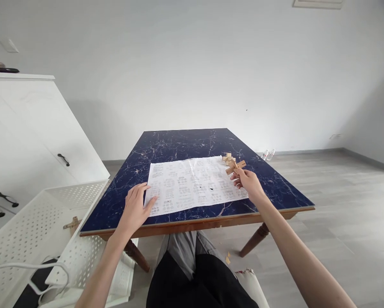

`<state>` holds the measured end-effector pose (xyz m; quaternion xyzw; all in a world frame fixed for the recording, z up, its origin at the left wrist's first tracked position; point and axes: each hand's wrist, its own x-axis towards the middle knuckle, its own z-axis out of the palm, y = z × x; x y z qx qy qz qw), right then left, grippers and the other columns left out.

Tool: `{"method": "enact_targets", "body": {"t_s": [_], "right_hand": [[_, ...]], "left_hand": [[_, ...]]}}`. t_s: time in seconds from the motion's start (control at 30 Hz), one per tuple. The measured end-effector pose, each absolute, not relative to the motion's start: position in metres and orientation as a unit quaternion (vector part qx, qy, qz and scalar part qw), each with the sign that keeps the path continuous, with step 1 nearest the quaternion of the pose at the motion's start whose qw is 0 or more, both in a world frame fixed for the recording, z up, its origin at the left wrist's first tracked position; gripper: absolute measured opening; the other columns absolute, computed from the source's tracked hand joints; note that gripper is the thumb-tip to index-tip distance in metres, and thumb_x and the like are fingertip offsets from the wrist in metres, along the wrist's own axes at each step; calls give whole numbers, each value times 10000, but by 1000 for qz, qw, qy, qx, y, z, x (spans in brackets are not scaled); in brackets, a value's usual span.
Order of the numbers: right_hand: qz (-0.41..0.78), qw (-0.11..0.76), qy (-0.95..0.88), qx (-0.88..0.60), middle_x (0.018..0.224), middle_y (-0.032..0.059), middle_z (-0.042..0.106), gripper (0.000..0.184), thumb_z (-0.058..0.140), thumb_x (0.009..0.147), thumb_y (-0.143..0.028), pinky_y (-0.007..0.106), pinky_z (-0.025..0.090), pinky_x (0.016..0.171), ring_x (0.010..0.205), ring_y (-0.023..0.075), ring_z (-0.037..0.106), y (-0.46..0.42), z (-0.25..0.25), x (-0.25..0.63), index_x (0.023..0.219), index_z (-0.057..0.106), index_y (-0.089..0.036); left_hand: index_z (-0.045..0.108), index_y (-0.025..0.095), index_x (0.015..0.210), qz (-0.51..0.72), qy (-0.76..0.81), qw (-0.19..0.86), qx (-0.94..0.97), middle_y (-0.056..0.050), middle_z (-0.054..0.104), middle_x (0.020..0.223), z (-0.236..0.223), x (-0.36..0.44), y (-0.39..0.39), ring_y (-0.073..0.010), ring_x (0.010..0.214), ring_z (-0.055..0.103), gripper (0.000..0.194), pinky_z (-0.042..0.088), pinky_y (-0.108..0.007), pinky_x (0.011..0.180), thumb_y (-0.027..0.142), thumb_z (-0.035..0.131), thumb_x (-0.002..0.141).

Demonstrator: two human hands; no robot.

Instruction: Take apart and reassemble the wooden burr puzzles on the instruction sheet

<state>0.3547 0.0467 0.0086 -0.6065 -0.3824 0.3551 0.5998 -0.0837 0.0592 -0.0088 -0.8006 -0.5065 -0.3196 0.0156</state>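
Note:
A large white printed sheet [179, 188] with rows of small diagrams and text lies flat on the blue marbled table [182, 145]. My left hand [136, 207] rests on the sheet's left edge, thumb and fingers apart. At the sheet's right side my right hand [248, 183] pinches a cross-shaped wooden piece [235, 167] between thumb and fingers, raised a little over the paper. Just behind it, other light wooden pieces [227, 157] sit by the sheet's far right corner, partly hidden by the held piece. Small dark marks show on the paper.
At left a white perforated bin [22, 222] holds a wooden piece [72, 224], with a white cable [28, 266] across it. A white cabinet [34, 128] stands behind. Yellowish scraps [228, 258] lie on the floor below the table. White items [268, 155] stand near the wall.

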Motion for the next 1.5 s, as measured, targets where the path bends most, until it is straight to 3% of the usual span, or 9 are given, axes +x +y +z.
{"method": "enact_targets", "body": {"t_s": [0.2,0.37,0.47,0.53,0.63,0.77,0.9,1.03,1.5], "right_hand": [[362,606,-352,-615,736,130,768,325,702,921,-466,263,459,380,445,150,607,67,-5,366,753,644,-193],[367,595,-355,-620,761,143,783,349,694,939,-516,264,459,367,458,171,631,70,-10,361,792,669,-200],[374,587,-361,-621,784,143,784,361,685,951,-517,260,455,377,468,165,630,67,-11,358,795,688,-192],[378,582,-364,-621,790,141,781,377,686,951,-528,257,456,384,469,157,623,63,-10,358,797,693,-184],[383,576,-372,-619,787,134,779,402,697,940,-562,260,474,405,479,157,629,57,-10,356,813,687,-181],[385,560,-396,-617,769,118,778,374,711,927,-554,256,475,425,499,162,645,51,-10,345,868,676,-187],[390,531,-449,-603,755,91,769,358,716,911,-548,245,448,435,508,153,639,46,-9,323,895,680,-192],[388,504,-513,-576,758,71,763,398,714,890,-601,256,437,467,520,151,622,38,-11,306,876,681,-205],[337,477,-575,-572,794,64,771,443,621,955,-645,280,436,545,546,158,598,26,-12,301,887,679,-212]], "left_hand": [[469,182,1494,-317,-520,-51,-792,-211,589,1527,12,-66,58,-394,1455,517,571,410,-612,1208,520,553,1041],[66,269,1732,-389,-471,-93,-786,-163,554,1601,76,-14,52,-331,1420,579,840,535,-484,1101,511,533,1076],[-22,295,1740,-408,-440,-105,-793,-154,581,1577,94,1,46,-317,1402,594,869,595,-407,978,489,520,1088],[42,293,1741,-377,-452,-102,-802,-167,577,1576,85,-5,46,-342,1417,578,837,585,-437,1008,494,521,1085],[220,220,1699,-319,-485,-55,-812,-198,560,1575,48,-31,55,-370,1496,494,739,446,-553,1202,484,523,1078],[375,188,1603,-273,-529,-4,-804,-211,550,1573,2,-65,68,-415,1527,445,663,387,-619,1231,444,585,1027],[393,142,1582,-262,-566,-3,-782,-256,504,1617,-15,-78,73,-466,1559,402,695,352,-666,1237,502,574,1016],[409,67,1572,-245,-585,-11,-774,-305,496,1618,-16,-79,72,-474,1570,396,747,337,-633,1258,559,528,1023],[455,147,1570,-226,-578,-30,-783,-220,571,1597,-11,-80,68,-414,1576,422,607,330,-603,1270,476,488,1060]]}}
